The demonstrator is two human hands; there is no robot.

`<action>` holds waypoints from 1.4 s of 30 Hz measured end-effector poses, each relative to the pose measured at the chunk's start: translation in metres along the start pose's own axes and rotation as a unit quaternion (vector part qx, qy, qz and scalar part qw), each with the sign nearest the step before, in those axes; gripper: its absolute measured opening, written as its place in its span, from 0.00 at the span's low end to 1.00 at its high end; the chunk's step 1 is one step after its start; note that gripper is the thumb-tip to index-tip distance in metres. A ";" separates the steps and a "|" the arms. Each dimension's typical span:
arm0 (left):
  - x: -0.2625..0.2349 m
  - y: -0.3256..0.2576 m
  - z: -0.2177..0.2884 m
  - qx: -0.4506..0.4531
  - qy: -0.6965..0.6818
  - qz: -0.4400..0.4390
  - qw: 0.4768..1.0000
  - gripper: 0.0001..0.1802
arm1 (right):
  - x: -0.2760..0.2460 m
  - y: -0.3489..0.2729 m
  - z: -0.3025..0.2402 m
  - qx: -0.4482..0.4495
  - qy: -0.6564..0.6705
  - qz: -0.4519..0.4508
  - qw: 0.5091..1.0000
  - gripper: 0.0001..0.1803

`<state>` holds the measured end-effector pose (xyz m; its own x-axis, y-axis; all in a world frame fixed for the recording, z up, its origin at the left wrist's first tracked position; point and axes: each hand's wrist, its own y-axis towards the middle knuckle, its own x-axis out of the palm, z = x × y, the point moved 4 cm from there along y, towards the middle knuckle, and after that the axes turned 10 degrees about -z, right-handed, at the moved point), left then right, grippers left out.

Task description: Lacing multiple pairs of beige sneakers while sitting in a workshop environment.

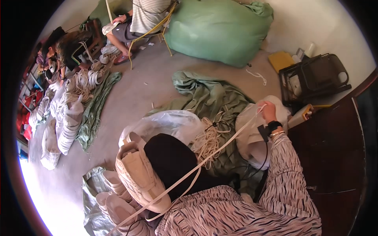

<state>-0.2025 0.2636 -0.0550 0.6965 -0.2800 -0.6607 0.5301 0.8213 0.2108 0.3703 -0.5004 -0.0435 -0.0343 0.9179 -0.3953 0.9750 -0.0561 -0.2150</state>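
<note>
One flat cream lace [220, 151] runs taut from the pinch of the right hand [269, 111] down and leftward to a cream high-top shoe [138, 173] lying in the lap. Right hand closed on the lace's upper end, raised well above the shoe. Left hand hidden; its grip cannot be told. Below the grip: loose laces [208, 139] heaped on green cloth [208, 98]; clear plastic bag [252, 133] just beside the wrist.

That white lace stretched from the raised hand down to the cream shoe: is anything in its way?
Nothing visible blocks it. The white lace runs taut from the right hand across a black cloth on the lap to the cream shoe. It passes above the pile of loose laces. The left hand is not in view.
</note>
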 end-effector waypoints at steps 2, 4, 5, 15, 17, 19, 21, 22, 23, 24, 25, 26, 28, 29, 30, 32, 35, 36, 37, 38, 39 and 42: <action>0.025 -0.004 0.026 -0.027 -0.137 -0.039 0.989 0.17 | 0.024 -0.009 -0.012 -0.181 0.137 -0.085 0.970 0.07; 0.035 -0.014 0.055 -0.057 -0.257 -0.069 0.962 0.17 | 0.104 -0.054 -0.067 -0.121 0.038 -0.257 0.958 0.08; 0.046 -0.017 0.072 -0.072 -0.318 -0.091 0.941 0.17 | 0.140 -0.085 -0.095 -0.122 0.001 -0.347 0.930 0.10; 0.135 -0.141 0.352 0.104 -0.351 -0.577 0.730 0.18 | 0.271 -0.307 -0.228 -0.168 0.186 -0.773 0.583 0.08; 0.141 -0.145 0.354 -0.032 -0.289 -0.601 0.744 0.07 | 0.282 -0.290 -0.220 -0.213 0.181 -0.716 0.639 0.10; 0.129 -0.145 0.364 -0.080 -0.302 -0.531 0.788 0.04 | 0.287 -0.279 -0.208 -0.256 0.172 -0.655 0.690 0.13; 0.120 -0.141 0.365 -0.027 -0.266 -0.508 0.819 0.04 | 0.287 -0.299 -0.186 -0.197 0.220 -0.765 0.572 0.18; 0.122 -0.138 0.360 0.018 -0.335 -0.506 0.795 0.06 | 0.301 -0.311 -0.158 -0.103 0.177 -0.854 0.478 0.18; 0.125 -0.136 0.358 0.019 -0.335 -0.507 0.794 0.06 | 0.301 -0.310 -0.151 -0.103 0.177 -0.853 0.480 0.18; 0.125 -0.132 0.355 0.007 -0.331 -0.474 0.816 0.07 | 0.298 -0.310 -0.148 -0.157 0.146 -0.842 0.495 0.15; 0.124 -0.128 0.351 -0.005 -0.326 -0.442 0.836 0.09 | 0.294 -0.309 -0.145 -0.211 0.114 -0.827 0.509 0.11; 0.127 -0.125 0.346 0.000 -0.319 -0.469 0.824 0.13 | 0.289 -0.301 -0.145 -0.137 0.120 -0.845 0.503 0.09; 0.129 -0.125 0.350 -0.010 -0.348 -0.478 0.806 0.14 | 0.261 -0.258 -0.159 -0.034 -0.006 -0.819 0.572 0.09; 0.131 -0.128 0.353 -0.019 -0.378 -0.488 0.786 0.16 | 0.237 -0.228 -0.167 -0.007 0.033 -0.778 0.627 0.08; 0.133 -0.132 0.352 -0.025 -0.372 -0.451 0.811 0.17 | 0.208 -0.191 -0.184 -0.441 -0.019 -0.636 0.633 0.06; 0.137 -0.134 0.326 -0.026 -0.339 -0.454 0.824 0.17 | 0.139 -0.107 -0.200 -0.647 -0.165 -0.365 0.649 0.07; 0.143 -0.139 0.294 -0.038 -0.321 -0.456 0.829 0.17 | 0.002 0.017 -0.188 -0.148 0.281 -0.258 0.913 0.15; 0.144 -0.143 0.284 -0.046 -0.325 -0.454 0.828 0.17 | -0.039 0.032 -0.183 -0.084 0.242 -0.189 0.948 0.26; 0.146 -0.146 0.277 -0.054 -0.327 -0.452 0.828 0.18 | -0.066 0.037 -0.177 -0.085 0.216 -0.040 0.972 0.32; 0.149 -0.149 0.274 -0.056 -0.328 -0.452 0.828 0.18 | -0.093 0.039 -0.166 -0.080 0.174 0.060 0.980 0.30; 0.150 -0.151 0.270 -0.055 -0.310 -0.426 0.848 0.15 | -0.115 0.042 -0.154 -0.073 0.129 0.159 0.976 0.29; 0.155 -0.155 0.263 -0.021 -0.233 -0.359 0.904 0.14 | -0.088 0.046 -0.107 -0.042 0.131 0.122 0.983 0.21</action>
<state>-0.0499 -0.0376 -0.0003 0.3142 -0.9187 -0.2393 0.9140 0.3609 -0.1854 0.4421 -0.5415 0.0772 0.2495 0.9517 -0.1789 0.9624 -0.2641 -0.0628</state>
